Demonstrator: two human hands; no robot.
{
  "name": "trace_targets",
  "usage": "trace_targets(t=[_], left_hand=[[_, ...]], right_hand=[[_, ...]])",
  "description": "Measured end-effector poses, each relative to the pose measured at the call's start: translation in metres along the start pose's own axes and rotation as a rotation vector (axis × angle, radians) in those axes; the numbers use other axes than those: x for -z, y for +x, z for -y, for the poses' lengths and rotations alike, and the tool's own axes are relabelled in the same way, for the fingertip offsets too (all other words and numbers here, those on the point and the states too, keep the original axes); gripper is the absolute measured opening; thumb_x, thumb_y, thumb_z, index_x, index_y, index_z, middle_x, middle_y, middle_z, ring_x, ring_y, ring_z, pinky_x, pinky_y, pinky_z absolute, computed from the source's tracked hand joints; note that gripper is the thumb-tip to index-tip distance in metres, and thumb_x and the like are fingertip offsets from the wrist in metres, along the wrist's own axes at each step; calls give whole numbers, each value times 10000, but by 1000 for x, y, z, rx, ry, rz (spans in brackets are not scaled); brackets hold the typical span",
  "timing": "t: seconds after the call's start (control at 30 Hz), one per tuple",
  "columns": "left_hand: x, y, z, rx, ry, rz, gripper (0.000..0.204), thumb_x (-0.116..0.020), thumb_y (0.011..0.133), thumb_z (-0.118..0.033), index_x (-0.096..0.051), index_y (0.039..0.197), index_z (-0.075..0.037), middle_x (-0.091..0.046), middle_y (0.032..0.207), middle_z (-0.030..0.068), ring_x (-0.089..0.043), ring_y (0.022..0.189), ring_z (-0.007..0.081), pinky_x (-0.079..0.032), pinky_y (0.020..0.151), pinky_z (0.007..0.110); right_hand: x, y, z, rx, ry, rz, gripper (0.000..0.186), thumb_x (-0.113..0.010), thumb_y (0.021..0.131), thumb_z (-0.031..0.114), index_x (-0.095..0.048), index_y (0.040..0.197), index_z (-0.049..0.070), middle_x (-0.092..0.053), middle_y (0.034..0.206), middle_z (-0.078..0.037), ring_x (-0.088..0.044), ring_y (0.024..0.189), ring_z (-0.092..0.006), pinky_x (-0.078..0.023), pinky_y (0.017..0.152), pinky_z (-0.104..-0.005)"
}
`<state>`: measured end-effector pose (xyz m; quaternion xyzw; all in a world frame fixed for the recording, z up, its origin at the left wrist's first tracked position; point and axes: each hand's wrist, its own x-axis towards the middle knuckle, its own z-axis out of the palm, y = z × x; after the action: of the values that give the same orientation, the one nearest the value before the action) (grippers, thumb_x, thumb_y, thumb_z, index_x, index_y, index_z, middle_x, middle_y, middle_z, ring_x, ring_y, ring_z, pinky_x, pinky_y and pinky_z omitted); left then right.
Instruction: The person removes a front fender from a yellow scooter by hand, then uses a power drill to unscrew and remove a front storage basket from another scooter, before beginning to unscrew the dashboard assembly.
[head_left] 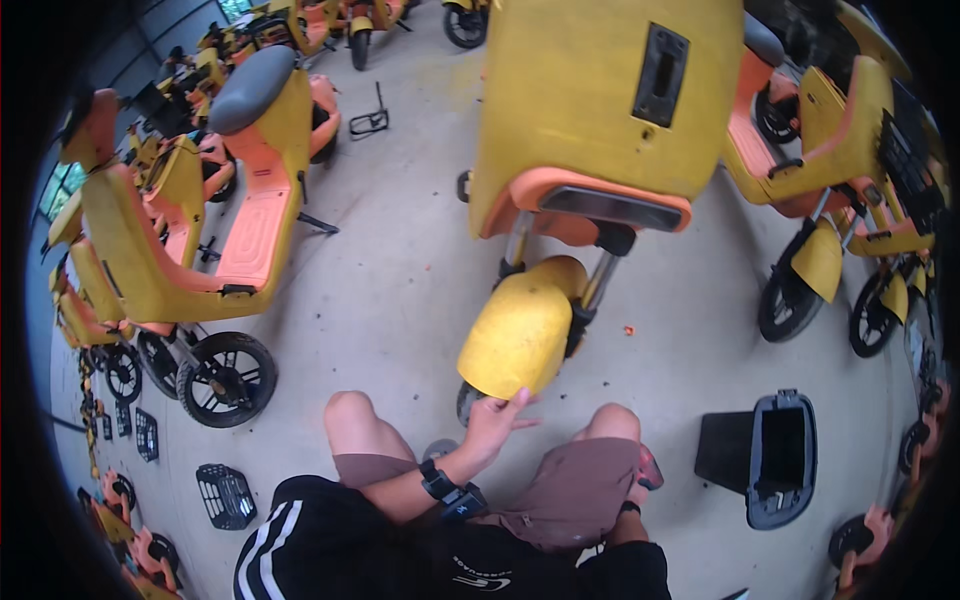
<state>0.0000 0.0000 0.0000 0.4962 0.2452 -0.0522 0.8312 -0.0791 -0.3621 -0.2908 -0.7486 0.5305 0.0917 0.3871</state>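
Note:
In front of me stands a yellow scooter (600, 100) with orange trim, its front end toward me. My left hand (488, 425) is at the lower lip of its yellow front mudguard (515, 330); the fingers close on that edge, with one digit stretched off to the right. Part of the front wheel (467, 402) shows below and left of the mudguard. Down beside my right knee is my right hand (637, 494), its fingers mostly hidden. Just above it shows a red and black thing (650, 467); whether the hand holds it I cannot tell.
A black open bin-like housing (715, 450) lies on the floor at right. To the left are a black basket (225, 497) and a parked yellow-orange scooter (250, 240). More scooters (815, 170) line the right side. A small black frame (370, 122) lies farther back.

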Motion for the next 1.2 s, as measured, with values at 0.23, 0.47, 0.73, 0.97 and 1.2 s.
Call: trace_targets(t=[0.23, 0.47, 0.73, 0.97, 1.2], left_hand=[[43, -1, -27, 197, 246, 230, 406, -572, 923, -316, -610, 1022, 76, -645, 937, 149, -655, 845, 192, -557, 622, 290], [117, 23, -67, 18, 221, -243, 359, -572, 913, -346, -608, 872, 9, -574, 645, 51, -521, 495, 128, -426, 472, 242], [107, 115, -61, 338, 122, -57, 404, -505, 945, -372, -583, 1086, -2, -631, 966, 71, -598, 783, 142, -465, 672, 283], [108, 130, -39, 460, -304, 281, 384, -496, 958, -312, -521, 1207, -21, -614, 1146, 114, -618, 1005, 205, -505, 880, 365], [109, 129, -41, 457, -468, 191, 360, -531, 940, -210, -498, 1240, -14, -580, 1209, 139, -581, 1083, 242, -454, 962, 411]], right_hand=[[52, 17, 31, -310, 614, 384, 483, -517, 867, 330, -514, 1231, 13, -548, 1180, -103, -527, 1022, -226, -430, 844, -368], [112, -180, 215, 130, 1091, 694, 357, -500, 909, 278, -539, 1173, 41, -562, 1078, -49, -499, 753, -105, -419, 659, -226], [-35, -280, 267, -336, 751, 1255, 281, -481, 954, 287, -546, 1079, 44, -596, 960, -64, -469, 625, -120, -427, 619, -271], [-67, -252, 244, -267, 1139, 1440, 102, -482, 967, 213, -547, 953, 137, -466, 702, 56, -354, 508, -51, -321, 514, -206], [-71, -270, 252, -384, 1290, 1307, 88, -485, 961, 171, -549, 922, 124, -466, 675, 60, -353, 460, -34, -291, 466, -185]])
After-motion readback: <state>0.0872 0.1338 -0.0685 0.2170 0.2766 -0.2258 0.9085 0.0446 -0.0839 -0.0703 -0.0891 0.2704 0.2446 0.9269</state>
